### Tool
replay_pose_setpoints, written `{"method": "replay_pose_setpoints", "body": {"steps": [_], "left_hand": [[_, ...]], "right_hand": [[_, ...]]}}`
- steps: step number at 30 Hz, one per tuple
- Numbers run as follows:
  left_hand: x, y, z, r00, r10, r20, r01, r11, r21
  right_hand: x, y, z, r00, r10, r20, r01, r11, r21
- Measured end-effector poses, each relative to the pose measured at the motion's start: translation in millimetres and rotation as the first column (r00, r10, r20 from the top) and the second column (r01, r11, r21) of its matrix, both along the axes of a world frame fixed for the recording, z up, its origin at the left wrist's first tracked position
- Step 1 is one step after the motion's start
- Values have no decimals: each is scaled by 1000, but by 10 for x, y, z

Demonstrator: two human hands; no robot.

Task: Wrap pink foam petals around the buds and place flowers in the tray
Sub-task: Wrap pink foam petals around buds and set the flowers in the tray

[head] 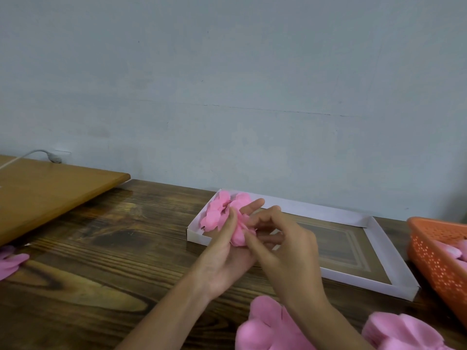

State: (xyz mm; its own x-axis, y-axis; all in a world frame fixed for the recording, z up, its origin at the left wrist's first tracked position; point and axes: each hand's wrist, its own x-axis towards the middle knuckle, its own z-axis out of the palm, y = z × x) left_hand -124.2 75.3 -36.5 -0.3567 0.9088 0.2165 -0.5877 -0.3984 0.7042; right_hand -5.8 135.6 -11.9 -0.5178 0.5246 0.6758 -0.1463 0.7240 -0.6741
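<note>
A pink foam flower (238, 234) sits between both my hands, just in front of the white tray (374, 272). My left hand (225, 253) cups it from below, thumb pressed on the petals. My right hand (283, 246) pinches the petals from the right, with its fingers curled. The bud inside is hidden by foam. Pink foam flowers (218, 213) lie in the tray's far left corner.
Loose pink foam petal pieces (265, 327) lie at the near edge, with more petal pieces (404, 332) to their right. An orange perforated basket (439, 261) holding pink pieces stands at the right. A light wooden board (50, 190) and a grey cable (38, 154) are at the far left. Another pink piece (11, 263) lies at the left edge.
</note>
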Motion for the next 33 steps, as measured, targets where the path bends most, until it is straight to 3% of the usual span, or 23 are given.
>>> {"method": "replay_pose_setpoints", "body": {"steps": [7,13,20,26,30,33], "left_hand": [[-12,-11,14,995,78,67,-77,997,-27],[-4,24,-77,985,43,166,-45,999,13],[0,-17,11,991,66,120,-67,998,1],[22,-30,49,993,63,95,-66,997,28],[4,-49,71,993,90,72,-92,996,15],[-24,-41,39,995,50,90,-50,999,-5]], "right_hand": [[9,-17,45,985,174,17,-173,984,-47],[10,-30,6,997,23,68,-32,990,135],[-12,-85,-16,998,46,45,-54,975,216],[-13,-95,-35,993,118,23,-120,980,157],[28,25,103,999,-29,21,17,907,421],[58,105,195,993,-90,82,41,882,470]]}}
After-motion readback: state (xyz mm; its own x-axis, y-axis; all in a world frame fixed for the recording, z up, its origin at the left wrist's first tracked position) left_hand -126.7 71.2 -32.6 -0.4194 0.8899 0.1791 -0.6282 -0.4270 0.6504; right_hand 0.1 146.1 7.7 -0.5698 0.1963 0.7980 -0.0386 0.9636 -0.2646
